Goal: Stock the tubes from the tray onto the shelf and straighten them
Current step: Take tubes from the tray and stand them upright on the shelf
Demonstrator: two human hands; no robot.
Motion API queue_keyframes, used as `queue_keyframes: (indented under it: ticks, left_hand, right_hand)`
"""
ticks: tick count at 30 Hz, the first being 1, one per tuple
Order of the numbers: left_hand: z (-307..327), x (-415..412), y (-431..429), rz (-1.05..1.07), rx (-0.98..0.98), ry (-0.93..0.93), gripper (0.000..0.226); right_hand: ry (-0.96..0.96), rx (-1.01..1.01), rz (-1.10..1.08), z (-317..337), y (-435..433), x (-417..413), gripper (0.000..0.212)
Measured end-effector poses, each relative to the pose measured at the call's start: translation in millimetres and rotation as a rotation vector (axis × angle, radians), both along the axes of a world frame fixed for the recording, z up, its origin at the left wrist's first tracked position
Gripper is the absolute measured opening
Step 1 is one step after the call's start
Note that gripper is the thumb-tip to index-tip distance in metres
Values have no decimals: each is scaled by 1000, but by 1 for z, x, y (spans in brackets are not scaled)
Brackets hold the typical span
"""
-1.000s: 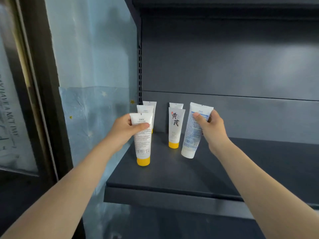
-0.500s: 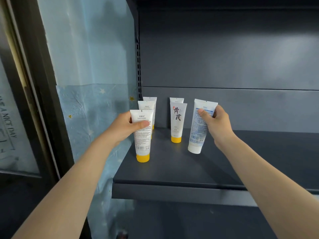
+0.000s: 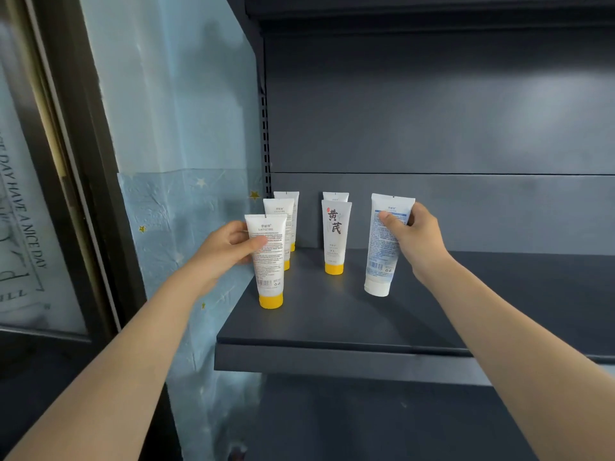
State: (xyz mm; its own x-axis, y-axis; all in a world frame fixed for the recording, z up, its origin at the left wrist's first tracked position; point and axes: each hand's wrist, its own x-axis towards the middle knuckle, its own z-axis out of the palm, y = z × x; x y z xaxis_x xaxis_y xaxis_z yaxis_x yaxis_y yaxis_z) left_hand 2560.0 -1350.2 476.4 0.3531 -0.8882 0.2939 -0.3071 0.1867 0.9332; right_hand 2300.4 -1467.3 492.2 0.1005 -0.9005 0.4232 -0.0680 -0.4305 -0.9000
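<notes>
- While the left hand (image 3: 229, 247) pinches the yellow tube (image 3: 269, 261), a nudge may topple the tubes (image 3: 279, 209) behind it.
- The right hand (image 3: 411, 236) grips the tilted white tube (image 3: 382, 251); an early release tips it.

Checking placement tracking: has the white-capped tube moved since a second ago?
Yes: the white-capped tube shifted right, away from the black-lettered tube, and tilts less.

rearmost left tube (image 3: 289, 195): mostly hidden | label fine print (image 3: 269, 257): illegible | shelf (image 3: 366, 331): cut off right
</notes>
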Motion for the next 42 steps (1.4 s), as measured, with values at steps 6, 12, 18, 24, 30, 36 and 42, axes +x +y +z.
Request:
queue_keyframes:
  ticks: [6,12,18,24,30,36,42]
  left_hand:
    - [12,-2,28,261,75,-210,13]
    - [33,-65,64,574,82,-558,22]
    - [48,-175,71,552,148,-755,14]
    - [59,-299,50,437,244,-888,20]
    - [68,-403,37,364,417,-1213,36]
    - [92,-507,35,306,306,-1290,24]
    - [67,-587,53,214,266,-1246,28]
  right_hand:
    - [2,8,15,3,4,-34,30]
    - [3,-2,31,11,9,-106,25]
    - [116,-61,50,28,16,-213,20]
    - [233,-112,19,50,18,-325,24]
    - [283,-154,-14,59,21,-408,23]
    - [254,-172,-27,70,40,-471,24]
    - [188,-183,-29,73,60,-528,20]
